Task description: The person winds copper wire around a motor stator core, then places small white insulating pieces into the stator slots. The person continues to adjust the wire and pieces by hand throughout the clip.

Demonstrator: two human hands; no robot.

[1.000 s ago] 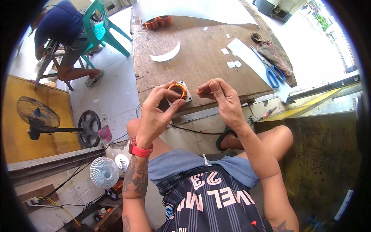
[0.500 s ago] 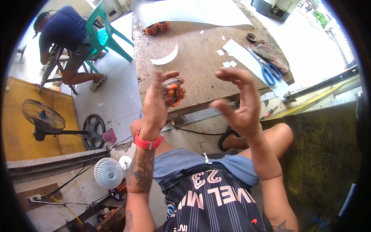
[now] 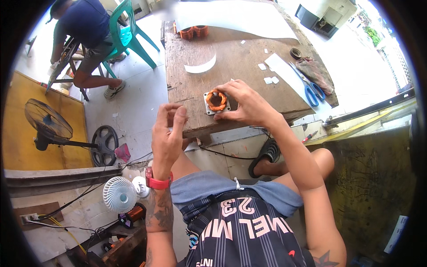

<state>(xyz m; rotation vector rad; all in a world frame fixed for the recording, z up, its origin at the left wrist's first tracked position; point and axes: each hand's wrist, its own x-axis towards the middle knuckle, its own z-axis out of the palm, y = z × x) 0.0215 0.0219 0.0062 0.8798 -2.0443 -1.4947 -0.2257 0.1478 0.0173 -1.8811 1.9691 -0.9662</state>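
Observation:
A small motor stator point(image 3: 215, 107) with orange copper windings and a squarish metal frame sits on the wooden table point(image 3: 195, 91) near its front edge, its round hole facing up. My right hand point(image 3: 242, 103) grips it from the right, fingers at its far side and thumb at its near side. Left of the stator, my left hand point(image 3: 167, 129) hovers by the table's front left corner, apart from it. Its fingers are loosely curled, with nothing visible in them.
On the table are a curved white paper strip point(image 3: 202, 66), several small white pieces point(image 3: 267, 80), blue-handled scissors point(image 3: 313, 94), a tape roll point(image 3: 295, 53), orange coils point(image 3: 194, 32) and a large white sheet point(image 3: 235, 20). A person point(image 3: 84, 31) bends near a green chair point(image 3: 129, 38). Fans stand left.
The stator has gone from my left hand to the tabletop, where my right hand now grips it. My left hand has moved down and left, away from it.

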